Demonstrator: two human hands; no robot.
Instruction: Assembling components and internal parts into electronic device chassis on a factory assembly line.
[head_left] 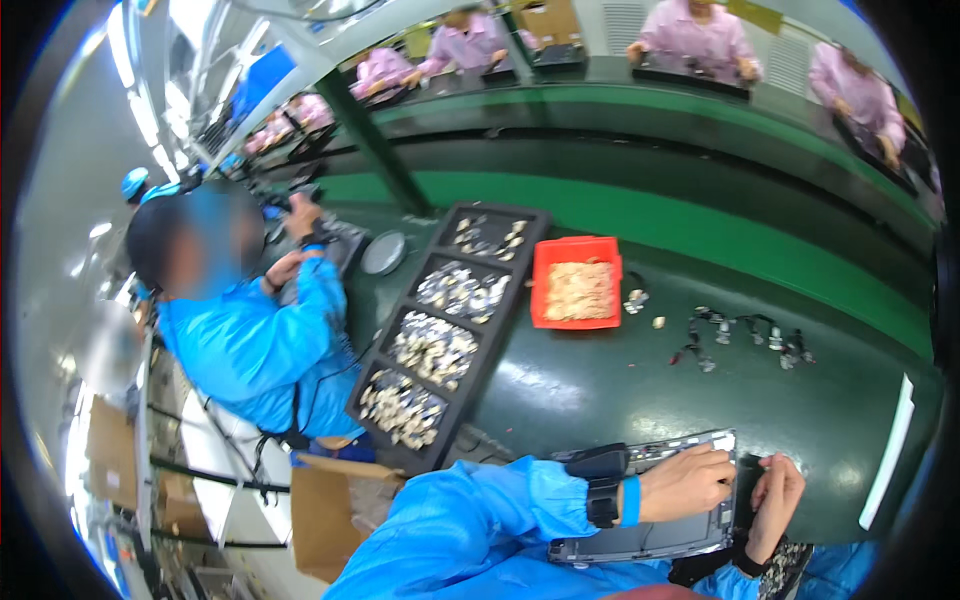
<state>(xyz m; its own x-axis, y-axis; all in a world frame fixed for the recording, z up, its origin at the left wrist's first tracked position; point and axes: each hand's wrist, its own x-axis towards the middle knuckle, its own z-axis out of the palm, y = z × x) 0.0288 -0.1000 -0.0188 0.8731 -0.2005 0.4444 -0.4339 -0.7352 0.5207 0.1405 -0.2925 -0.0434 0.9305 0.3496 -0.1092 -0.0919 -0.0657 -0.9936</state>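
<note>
A flat dark panel (pixel 625 543) with a thin metallic rim, like a laptop screen or tablet housing, lies on the bench close to me. My left hand (pixel 688 484) reaches over it, its fingers bent and drawn together near the panel's right side. Whatever those fingers pinch, if anything, is too small to see. Just off the right edge of the panel is my right hand (pixel 776 502), with curled fingers. What it may hold is hidden. A blue band and a black strap circle my left wrist.
Left of the panel stands a long black tray (pixel 468 360) with several compartments of small parts. A red bin (pixel 541 282) of beige pieces sits beyond. Small cabled parts (pixel 752 328) lie at right, near a white strip (pixel 888 455). A co-worker in blue (pixel 260 330) works at left.
</note>
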